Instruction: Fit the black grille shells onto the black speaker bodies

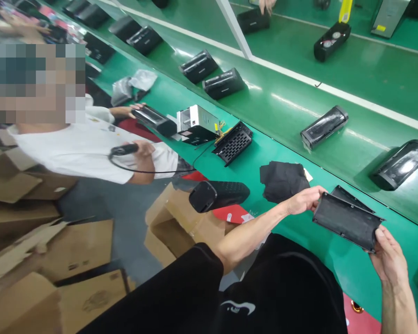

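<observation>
A black rectangular panel (348, 223), slightly curved like a speaker cover, is held between both my hands above the green bench. My left hand (304, 200) pinches its left end, and my right hand (390, 253) grips its right end with the thumb on the face. Just behind it a second dark panel (353, 198) shows in part; whether the two touch I cannot tell. Left of my left hand lies a stack of black cloth pieces (284, 178). A black speaker (219, 195) lies near the bench's front edge.
Several black speakers, one of them nearby (323, 126), lie on the green belt (278, 139). A metal box (198, 123) and a perforated black rack (233, 143) stand left. A co-worker (76, 148) holds a corded tool (123, 149). Open cardboard boxes (177, 227) are below.
</observation>
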Demonstrator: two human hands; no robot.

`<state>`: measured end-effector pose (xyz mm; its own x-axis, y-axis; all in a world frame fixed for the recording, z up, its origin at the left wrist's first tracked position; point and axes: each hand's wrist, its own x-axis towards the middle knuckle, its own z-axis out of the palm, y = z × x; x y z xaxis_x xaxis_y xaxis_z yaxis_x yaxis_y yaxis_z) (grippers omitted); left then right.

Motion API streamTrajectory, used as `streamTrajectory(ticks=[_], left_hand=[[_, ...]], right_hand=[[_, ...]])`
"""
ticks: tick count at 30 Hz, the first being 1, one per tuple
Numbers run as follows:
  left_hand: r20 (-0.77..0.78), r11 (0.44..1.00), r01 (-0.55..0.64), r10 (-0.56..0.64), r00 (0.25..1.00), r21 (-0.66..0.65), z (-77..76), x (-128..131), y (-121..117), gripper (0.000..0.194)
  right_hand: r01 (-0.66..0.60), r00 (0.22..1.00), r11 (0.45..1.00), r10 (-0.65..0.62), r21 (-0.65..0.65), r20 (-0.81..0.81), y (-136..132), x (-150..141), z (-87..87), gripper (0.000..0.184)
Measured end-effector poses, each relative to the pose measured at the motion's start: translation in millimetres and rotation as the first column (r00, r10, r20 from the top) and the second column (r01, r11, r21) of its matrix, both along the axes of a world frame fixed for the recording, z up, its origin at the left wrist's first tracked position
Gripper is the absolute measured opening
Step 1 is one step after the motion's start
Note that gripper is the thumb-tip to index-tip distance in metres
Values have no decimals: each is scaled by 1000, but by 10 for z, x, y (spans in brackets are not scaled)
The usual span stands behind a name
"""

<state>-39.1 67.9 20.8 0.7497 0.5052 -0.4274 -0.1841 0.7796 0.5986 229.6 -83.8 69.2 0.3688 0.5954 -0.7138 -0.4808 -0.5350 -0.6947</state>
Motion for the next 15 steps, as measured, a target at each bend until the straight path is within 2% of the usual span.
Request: streamTrajectory(ticks=[2,4,7,9,11,13,15], left_hand=[[39,984,108,-103,994,-141,-100,67,49,77],[97,938,249,-232,968,-240,-164,169,78,83],[183,839,447,-409,894,-310,-101,290,47,78],[150,839,429,-402,903,-335,33,284,-16,70],[80,890,310,-301,950,-336,178,206,-88,63],[35,931,184,-182,983,-314,285,97,-145,62],[18,948,113,-113,993,-296,340,-3,-174,65]], right_hand=[[-83,996,996,84,16,-23,64,-3,35,53],[-174,983,984,175,32,-61,143,-44,73,52],[-308,945,950,312,57,-98,288,-102,122,53],[-352,934,935,353,38,-47,421,-33,120,54],[-302,950,953,301,1,86,612,188,63,57],[-143,953,990,139,-4,269,877,540,-60,63],[59,899,998,-64,24,434,1188,926,-238,62]])
